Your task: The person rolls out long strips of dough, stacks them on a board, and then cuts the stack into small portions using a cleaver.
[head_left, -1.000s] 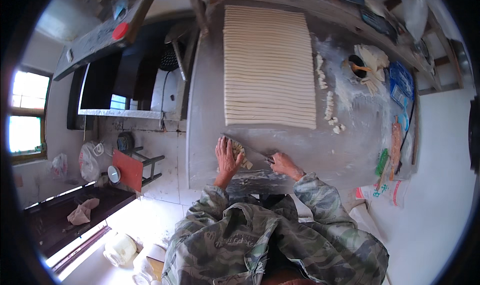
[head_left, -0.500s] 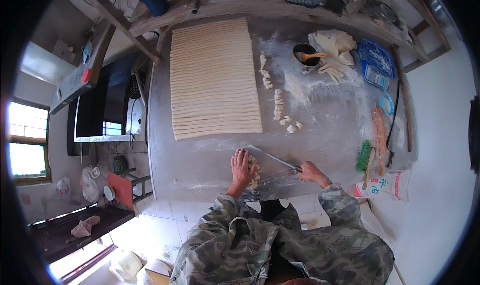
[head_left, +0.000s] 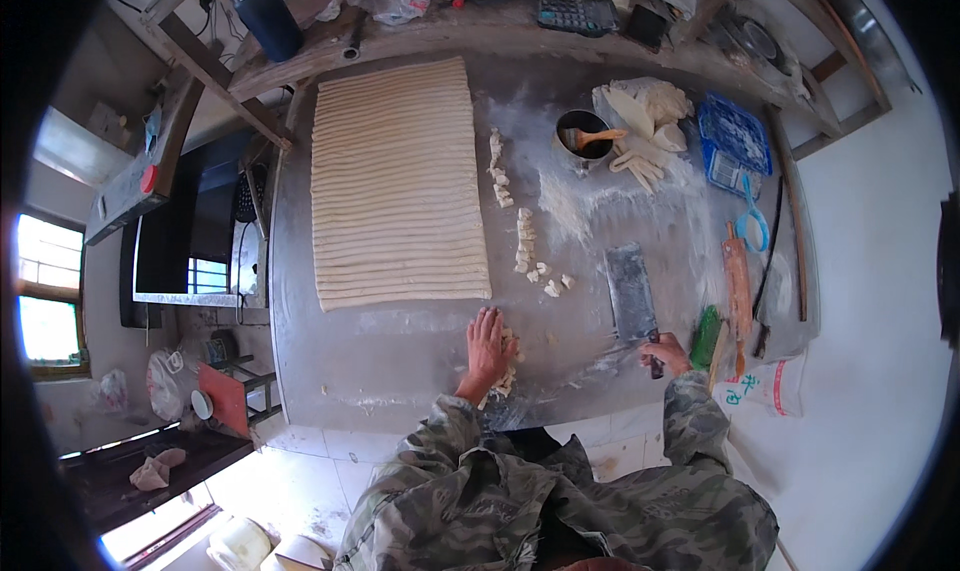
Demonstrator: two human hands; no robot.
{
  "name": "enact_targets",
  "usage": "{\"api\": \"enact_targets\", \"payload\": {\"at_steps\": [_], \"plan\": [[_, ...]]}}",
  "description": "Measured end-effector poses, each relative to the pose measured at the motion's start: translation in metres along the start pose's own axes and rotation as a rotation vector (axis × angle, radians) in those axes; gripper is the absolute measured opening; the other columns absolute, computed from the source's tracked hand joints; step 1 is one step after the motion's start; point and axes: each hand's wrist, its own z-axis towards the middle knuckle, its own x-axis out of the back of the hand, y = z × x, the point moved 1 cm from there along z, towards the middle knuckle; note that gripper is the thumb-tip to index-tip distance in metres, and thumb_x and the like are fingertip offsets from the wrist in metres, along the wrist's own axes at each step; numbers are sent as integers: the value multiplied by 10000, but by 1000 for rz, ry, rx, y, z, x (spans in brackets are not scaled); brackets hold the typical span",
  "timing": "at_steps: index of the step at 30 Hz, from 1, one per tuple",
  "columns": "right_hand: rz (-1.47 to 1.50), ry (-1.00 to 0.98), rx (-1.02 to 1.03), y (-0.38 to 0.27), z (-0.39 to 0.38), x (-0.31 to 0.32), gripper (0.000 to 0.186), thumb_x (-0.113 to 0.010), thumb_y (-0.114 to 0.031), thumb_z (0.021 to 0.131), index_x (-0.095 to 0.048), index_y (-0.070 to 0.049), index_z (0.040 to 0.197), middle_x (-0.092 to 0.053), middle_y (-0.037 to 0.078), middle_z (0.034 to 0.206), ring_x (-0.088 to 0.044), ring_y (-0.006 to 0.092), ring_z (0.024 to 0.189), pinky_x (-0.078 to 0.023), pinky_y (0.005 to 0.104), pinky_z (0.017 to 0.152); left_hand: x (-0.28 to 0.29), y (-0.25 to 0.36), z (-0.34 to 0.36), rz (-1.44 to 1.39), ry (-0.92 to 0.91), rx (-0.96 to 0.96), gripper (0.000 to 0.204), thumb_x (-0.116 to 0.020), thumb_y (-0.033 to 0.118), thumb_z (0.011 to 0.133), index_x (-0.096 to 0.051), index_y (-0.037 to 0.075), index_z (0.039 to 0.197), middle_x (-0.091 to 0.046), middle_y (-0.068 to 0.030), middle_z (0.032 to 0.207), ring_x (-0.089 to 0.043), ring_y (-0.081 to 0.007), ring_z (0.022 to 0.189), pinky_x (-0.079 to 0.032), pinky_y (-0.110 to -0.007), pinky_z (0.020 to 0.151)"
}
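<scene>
My left hand [head_left: 485, 355] lies flat, fingers stretched out, beside and partly over a small heap of cut dough pieces [head_left: 508, 369] near the table's front edge. My right hand [head_left: 666, 353] is closed around the dark handle of a cleaver [head_left: 630, 291]. The wide grey blade points away from me, its broad side showing. A large sheet of dough strips [head_left: 398, 191], laid side by side, covers the table's left half. Between this sheet and the cleaver, more small dough pieces [head_left: 525, 239] form a broken row.
A dark pot [head_left: 572, 151] with a brush [head_left: 592, 137] stands at the back beside a dough lump [head_left: 660, 106]. To the right lie a blue plastic basket [head_left: 735, 141], a rolling pin [head_left: 738, 291] and a green brush [head_left: 705, 339]. A wooden shelf [head_left: 440, 33] crosses the far side.
My right hand has swung the cleaver rightward, away from my left hand, and its blade now shows broad side up. My left hand stays by the dough pieces. The whole view has shifted slightly.
</scene>
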Motion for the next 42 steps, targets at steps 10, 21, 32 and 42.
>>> {"api": "enact_targets", "payload": {"at_steps": [10,21,32,42], "plan": [[-553,298,1029,-224,121,-129,408,-693,-190,897,-633,5,1250,-677,234,1160,-651,402,1078,-515,434,928,5,-14,-5,33,10,27,693,-689,315,856,-458,32,1445,-422,-175,1527,-348,-388,1438,-268,-562,1157],[-741,394,1413,-402,344,-301,403,-724,-339,851,-691,-71,1149,-620,238,1270,-568,401,1202,-464,476,1012,0,-10,5,44,10,56,678,-671,256,812,-498,61,1438,-464,-166,1505,-383,-386,1426,-301,-565,1147],[-852,-211,1504,-225,208,-284,174,-682,-198,831,-703,-65,941,-630,168,1264,-568,348,1221,-451,460,1023,-5,-12,0,51,15,92,666,-667,249,818,-496,76,1438,-452,-163,1512,-384,-390,1425,-309,-560,1144],[-746,-45,1336,-169,110,-232,297,-662,-156,877,-671,-21,1142,-592,203,1322,-553,368,1246,-471,461,1025,1,-6,-6,12,42,64,752,-669,337,851,-401,42,1489,-369,-196,1564,-321,-403,1458,-249,-555,1173]]}}
